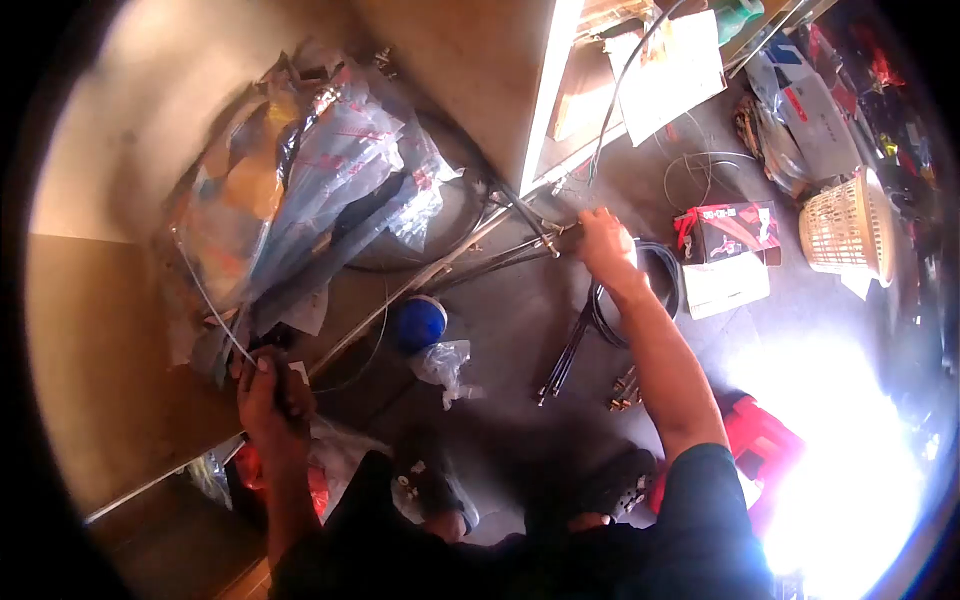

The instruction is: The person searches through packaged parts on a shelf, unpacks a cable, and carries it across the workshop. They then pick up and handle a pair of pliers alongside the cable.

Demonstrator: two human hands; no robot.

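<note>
Silver wire (213, 308): pinched by left hand (270, 398) | Black cables (500, 259): right hand (605, 248) curled around one end | Floor (515, 330): runs between hands; white panel edge (547, 95) near right hand.

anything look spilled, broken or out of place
Nothing looks clearly broken or spilled, but the floor is untidy: a thin wire lies in loose loops near the red-and-black box, and a crumpled clear bag lies by the blue round object. The lower right is too bright to judge.
</note>
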